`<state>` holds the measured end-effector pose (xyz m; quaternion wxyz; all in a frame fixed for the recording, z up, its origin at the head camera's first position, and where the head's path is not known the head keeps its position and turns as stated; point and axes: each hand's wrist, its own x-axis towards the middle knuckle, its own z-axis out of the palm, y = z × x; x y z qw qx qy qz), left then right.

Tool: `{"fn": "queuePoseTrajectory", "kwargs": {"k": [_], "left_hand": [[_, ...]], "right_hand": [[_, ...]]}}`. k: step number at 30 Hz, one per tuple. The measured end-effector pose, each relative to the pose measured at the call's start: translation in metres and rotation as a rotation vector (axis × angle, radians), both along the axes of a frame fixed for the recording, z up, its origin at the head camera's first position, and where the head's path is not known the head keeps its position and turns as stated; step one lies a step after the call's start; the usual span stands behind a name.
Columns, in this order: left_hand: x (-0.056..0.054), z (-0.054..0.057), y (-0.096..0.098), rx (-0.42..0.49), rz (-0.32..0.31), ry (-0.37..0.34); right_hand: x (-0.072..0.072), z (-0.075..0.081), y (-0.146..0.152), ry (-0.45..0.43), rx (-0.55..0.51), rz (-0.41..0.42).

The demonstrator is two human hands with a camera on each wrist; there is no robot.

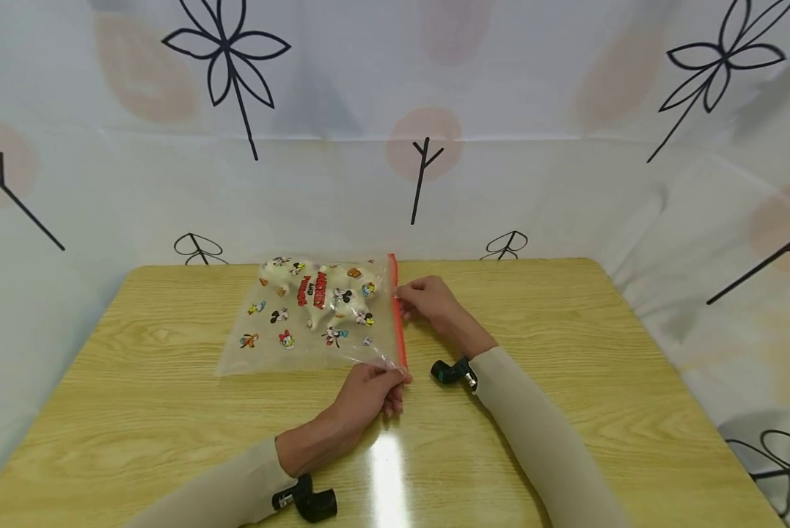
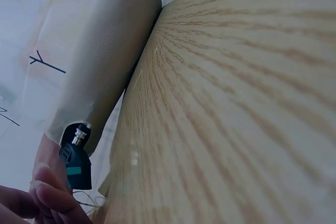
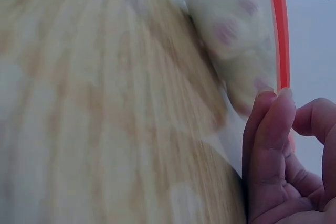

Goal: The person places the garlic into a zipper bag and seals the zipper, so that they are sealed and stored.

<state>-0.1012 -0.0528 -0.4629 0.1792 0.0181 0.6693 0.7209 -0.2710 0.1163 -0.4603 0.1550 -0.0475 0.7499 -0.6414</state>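
A clear zip bag with small cartoon figures and red lettering lies on the table. Inside it is a pale, lumpy thing; the right wrist view shows this whitish item with purplish spots, its kind unclear. A red zip strip runs down the bag's right edge. My left hand pinches the near end of that strip at the bag's corner. Farther up the strip, my right hand pinches it between thumb and fingers. In the left wrist view, fingers show at the lower left.
The wood-grain table reaches back to a white cloth with printed flowers and twigs. Black wrist cameras sit at the left cuff and the right cuff.
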Motion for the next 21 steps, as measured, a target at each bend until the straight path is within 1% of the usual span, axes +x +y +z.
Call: {"fn": "queuePoseTrajectory", "kwargs": {"k": [5, 15, 21], "left_hand": [[0.000, 0.001, 0.001, 0.003, -0.002, -0.004], [0.001, 0.000, 0.002, 0.029, -0.017, 0.006], [0.002, 0.001, 0.000, 0.030, 0.000, 0.007]], "right_hand": [[-0.005, 0.000, 0.000, 0.004, 0.006, -0.029], [-0.019, -0.004, -0.006, 0.083, 0.093, -0.127], [-0.022, -0.004, -0.014, 0.096, 0.045, -0.205]]}}
